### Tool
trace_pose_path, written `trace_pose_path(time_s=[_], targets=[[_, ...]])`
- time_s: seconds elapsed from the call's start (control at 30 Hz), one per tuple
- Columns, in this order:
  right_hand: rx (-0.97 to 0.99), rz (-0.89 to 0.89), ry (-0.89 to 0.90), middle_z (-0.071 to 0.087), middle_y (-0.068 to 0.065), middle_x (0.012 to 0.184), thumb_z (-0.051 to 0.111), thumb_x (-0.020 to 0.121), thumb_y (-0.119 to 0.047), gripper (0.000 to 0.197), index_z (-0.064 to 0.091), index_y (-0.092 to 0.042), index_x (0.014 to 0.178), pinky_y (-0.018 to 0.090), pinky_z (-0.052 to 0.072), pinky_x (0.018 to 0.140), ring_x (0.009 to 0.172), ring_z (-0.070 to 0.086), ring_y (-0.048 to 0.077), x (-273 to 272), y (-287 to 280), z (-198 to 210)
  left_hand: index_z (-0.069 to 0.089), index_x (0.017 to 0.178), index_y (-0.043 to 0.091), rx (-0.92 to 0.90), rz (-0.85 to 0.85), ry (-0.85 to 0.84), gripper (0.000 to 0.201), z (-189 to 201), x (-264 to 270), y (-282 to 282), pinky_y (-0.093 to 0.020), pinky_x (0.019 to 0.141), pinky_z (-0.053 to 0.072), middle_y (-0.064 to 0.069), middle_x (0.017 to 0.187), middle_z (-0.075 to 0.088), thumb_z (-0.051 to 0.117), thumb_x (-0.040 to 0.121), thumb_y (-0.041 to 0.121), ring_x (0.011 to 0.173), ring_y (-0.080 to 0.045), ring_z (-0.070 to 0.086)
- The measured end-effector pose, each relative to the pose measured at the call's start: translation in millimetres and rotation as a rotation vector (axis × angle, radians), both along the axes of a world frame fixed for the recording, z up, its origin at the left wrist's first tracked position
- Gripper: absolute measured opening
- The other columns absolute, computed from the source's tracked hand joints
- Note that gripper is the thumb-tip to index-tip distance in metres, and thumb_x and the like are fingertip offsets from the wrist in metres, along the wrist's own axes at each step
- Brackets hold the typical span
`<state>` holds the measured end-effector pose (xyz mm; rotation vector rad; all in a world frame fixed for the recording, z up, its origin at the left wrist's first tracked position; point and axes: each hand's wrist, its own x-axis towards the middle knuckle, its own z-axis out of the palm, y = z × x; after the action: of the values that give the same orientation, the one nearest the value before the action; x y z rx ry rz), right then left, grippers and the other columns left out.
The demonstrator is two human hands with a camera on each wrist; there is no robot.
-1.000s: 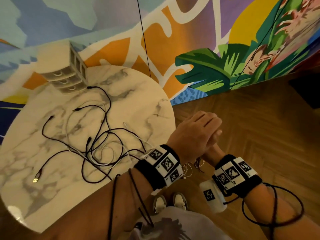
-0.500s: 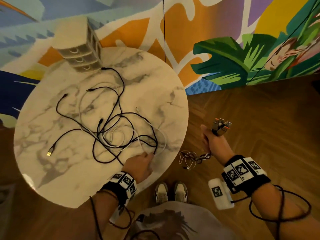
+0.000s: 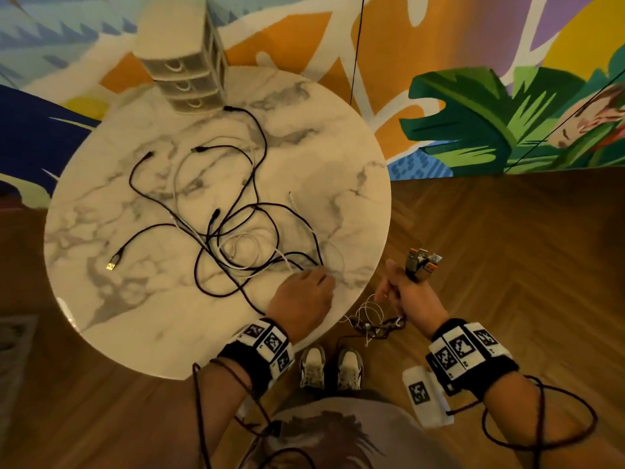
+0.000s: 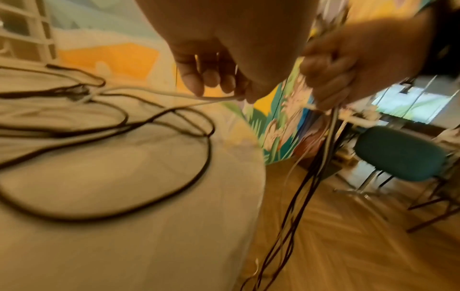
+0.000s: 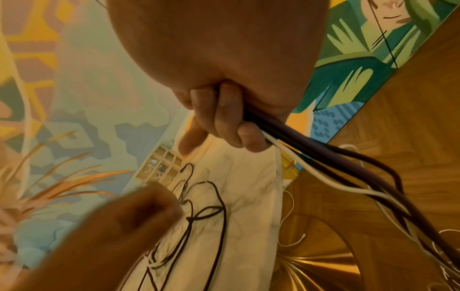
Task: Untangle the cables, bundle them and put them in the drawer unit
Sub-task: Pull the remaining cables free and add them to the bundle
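Currently, head view: looking down on table, both hands near its right front edge.
Table: round, marble-patterned top, on herringbone wood floor; painted mural wall behind.
Drawer unit: at far edge of table, three drawers stacked, all pushed in.
Tangle of cables: black and white cables, looped and crossed over one another, spread over middle of table; one black end lies just beside drawer unit, one end with gold USB plug lies apart to the left.
Left hand: over table's near right edge, fingers curled down onto the tangle; in left wrist view, fingertips pinch a white cable that runs back into the tangle.
Right hand: off the table, over the floor, just right of left hand; fist closed round a held bunch of cables, black, purple and white.
Plug ends: several, some orange-tipped, sticking up together out of top of right fist.
Hanging part of bunch: drops below right hand toward floor in loose loops; lower end in wrist views blurred.
Wrists: black bands with square marker tags on both.
Shoes: visible on floor between the hands.
Green chair: seen in left wrist view, beyond right hand.
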<state>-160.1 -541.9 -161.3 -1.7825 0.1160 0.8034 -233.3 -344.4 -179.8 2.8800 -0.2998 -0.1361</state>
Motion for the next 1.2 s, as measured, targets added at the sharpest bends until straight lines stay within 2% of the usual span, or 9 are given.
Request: trace_pose_path(time_s=[0.2,0.33,0.5,0.73,0.83,0.93,1.03,1.1,1.2], targets=[[0.18,-0.092,0.172,0.059,0.014,0.065,0.045,0.099,-0.031,0.043,0.065,-0.009,0.069,0.027,0.044,0.054,0.054,0.053,0.024,1,34,4,0.043,0.117,0.021,-0.112,-0.084,-0.006,0.026,24,-7,-28,-0.034,0.049,0.05,-0.003,0.097,0.064,0.046,0.093,0.032,0.057,-0.025,0.059],[0.265,-0.06,0.1,0.031,-0.002,0.041,0.038,0.101,-0.025,0.041,0.05,-0.01,0.065,0.025,0.02,0.041,0.036,0.024,0.011,6,42,15,0.047,0.115,0.019,-0.118,0.184,0.299,0.027,7,-17,-9,-0.04,0.071,0.049,-0.003,0.115,0.053,0.041,0.097,0.038,0.088,-0.028,0.06],[0.345,-0.114,-0.034,0.027,0.002,0.047,0.038,0.1,-0.02,0.038,0.05,-0.011,0.066,0.034,0.013,0.048,0.042,0.021,0.014,12,27,37,0.048,0.129,0.01,-0.063,0.398,0.386,0.037,-17,-20,78,-0.037,0.093,0.041,-0.006,0.14,0.039,0.032,0.102,0.029,0.122,-0.03,0.047],[0.297,-0.354,-0.133,0.033,-0.006,0.043,0.04,0.1,-0.023,0.039,0.049,-0.017,0.062,0.029,0.021,0.05,0.04,0.03,0.011,27,11,57,0.052,0.121,0.008,-0.079,0.582,0.305,0.031,-15,-15,127,-0.039,0.078,0.045,-0.013,0.124,0.05,0.036,0.101,0.025,0.103,-0.035,0.057],[0.241,-0.322,-0.214,0.034,-0.007,0.043,0.04,0.1,-0.025,0.039,0.047,-0.016,0.063,0.031,0.023,0.051,0.043,0.03,0.013,29,8,55,0.053,0.124,0.015,0.025,0.445,0.491,0.032,1,-7,120,-0.041,0.087,0.046,-0.009,0.127,0.053,0.041,0.096,0.025,0.11,-0.033,0.055],[0.19,-0.162,-0.321,0.036,-0.006,0.046,0.037,0.1,-0.02,0.04,0.045,-0.016,0.061,0.031,0.024,0.049,0.045,0.03,0.012,21,10,58,0.057,0.121,0.019,0.092,0.336,0.276,0.034,40,11,96,-0.044,0.078,0.051,-0.003,0.122,0.054,0.048,0.088,0.024,0.096,-0.034,0.061],[0.173,0.018,-0.375,0.04,-0.008,0.047,0.038,0.101,-0.012,0.044,0.045,-0.019,0.058,0.026,0.026,0.046,0.044,0.032,0.006,10,16,59,0.065,0.102,0.019,-0.173,0.344,0.061,0.03,80,39,53,-0.037,0.073,0.049,0.004,0.101,0.063,0.042,0.089,0.034,0.083,-0.018,0.061],[0.189,0.137,-0.36,0.042,-0.009,0.051,0.041,0.098,-0.018,0.044,0.047,-0.025,0.056,0.023,0.03,0.049,0.048,0.035,0.006,-1,20,57,0.066,0.094,0.014,-0.55,0.39,0.217,0.034,96,59,18,-0.029,0.061,0.043,0.005,0.084,0.067,0.042,0.096,0.039,0.059,-0.008,0.052],[0.251,0.252,-0.271,0.05,-0.009,0.061,0.044,0.094,-0.025,0.038,0.056,-0.032,0.059,0.031,0.037,0.058,0.058,0.044,0.01,-18,20,51,0.051,0.116,0.01,-1.173,0.634,0.537,0.03,104,85,-22,-0.02,0.041,0.033,-0.007,0.094,0.072,0.049,0.097,0.033,0.038,-0.01,0.036]])
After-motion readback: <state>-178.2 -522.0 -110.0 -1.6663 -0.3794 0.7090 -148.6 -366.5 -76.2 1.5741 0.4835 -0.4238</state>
